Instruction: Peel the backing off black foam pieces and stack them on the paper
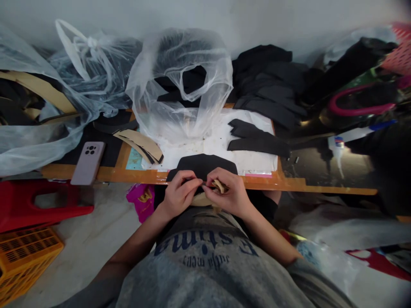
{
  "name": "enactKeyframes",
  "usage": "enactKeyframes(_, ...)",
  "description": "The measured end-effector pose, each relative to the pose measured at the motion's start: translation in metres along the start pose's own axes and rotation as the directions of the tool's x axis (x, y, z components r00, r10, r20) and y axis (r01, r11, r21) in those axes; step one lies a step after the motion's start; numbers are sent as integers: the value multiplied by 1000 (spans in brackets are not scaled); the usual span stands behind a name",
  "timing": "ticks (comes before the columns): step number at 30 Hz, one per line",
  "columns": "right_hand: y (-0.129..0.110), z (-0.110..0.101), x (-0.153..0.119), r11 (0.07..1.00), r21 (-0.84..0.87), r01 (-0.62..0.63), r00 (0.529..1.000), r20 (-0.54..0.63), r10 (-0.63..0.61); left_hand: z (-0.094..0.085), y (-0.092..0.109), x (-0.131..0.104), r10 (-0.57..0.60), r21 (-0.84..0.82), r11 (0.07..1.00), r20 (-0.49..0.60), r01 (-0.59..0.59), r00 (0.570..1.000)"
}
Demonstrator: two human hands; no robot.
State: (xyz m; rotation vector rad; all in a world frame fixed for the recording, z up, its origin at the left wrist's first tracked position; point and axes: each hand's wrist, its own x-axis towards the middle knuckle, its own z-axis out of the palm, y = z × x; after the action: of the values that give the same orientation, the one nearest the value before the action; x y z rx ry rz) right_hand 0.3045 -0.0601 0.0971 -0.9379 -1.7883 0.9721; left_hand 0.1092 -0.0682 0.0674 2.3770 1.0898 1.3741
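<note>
Both my hands meet at the table's front edge, fingertips nearly touching. My left hand (182, 193) is closed, its thumb and index finger pinching the edge of a dark strip. My right hand (228, 192) is closed too, with small crumpled tan scraps (219, 186) in its curled fingers and its fingertips at the same dark edge. Just beyond them a black curved piece (205, 163) lies over the table edge. Part of a tan piece (201, 199) shows beneath my hands, against the shirt.
Clear plastic bags (188, 124) stand behind on white paper. Black pieces (257, 139) are right, tan curved pieces (141, 144) left. A phone (88, 163) overhangs the table edge. A glue bottle (338, 147) lies right; a red stool (19, 205) and yellow crate (28, 261) stand lower left.
</note>
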Motion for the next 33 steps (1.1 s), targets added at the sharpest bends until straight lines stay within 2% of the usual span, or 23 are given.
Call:
enactKeyframes(3, 5, 2, -5, 999, -34, 11, 999, -37, -13, 0, -3, -2, -47, -97, 994, 99, 56, 994)
enactKeyframes(6, 6, -1, -13, 994, -107, 10, 996, -84, -19, -2, -9, -8, -247, -298, 910, 170, 289, 954)
enactKeyframes(9, 1, -15, -23, 987, -122, -107, 980, -178, 85, -9, -17, -20, -439, -369, 772, 279, 518, 854)
enactKeyframes(11, 0, -28, -31, 972, -79, -221, 950, -243, 197, -13, -22, -30, -476, -324, 723, 406, 610, 780)
enactKeyframes(13, 2, -40, -37, 944, -27, -329, 903, -301, 306, -16, -25, -40, -531, -303, 656, 466, 691, 708)
enactKeyframes(16, 15, -49, -46, 876, -4, -483, 819, -356, 450, -15, -30, -49, -700, -330, 516, 370, 791, 611)
enactKeyframes(18, 27, -49, -51, 829, -31, -558, 778, -367, 510, -14, -33, -49, -768, -350, 484, 270, 802, 581)
enactKeyframes(21, 42, -42, -54, 790, -96, -606, 759, -367, 538, -13, -37, -46, -802, -339, 512, 139, 789, 581)
enactKeyframes(26, 49, -31, -50, 835, -178, -520, 824, -361, 436, -12, -46, -47, -827, -297, 555, -102, 777, 552)
enactKeyframes(28, 50, -27, -47, 825, -177, -536, 822, -333, 463, -11, -49, -50, -815, -246, 579, -144, 777, 561)
enactKeyframes(31, 56, -20, -43, 768, -183, -614, 780, -292, 553, -9, -54, -54, -807, -151, 590, -148, 793, 571)
enactKeyframes(33, 60, -17, -42, 747, -203, -633, 766, -297, 569, -8, -56, -56, -797, -95, 601, -156, 794, 584)
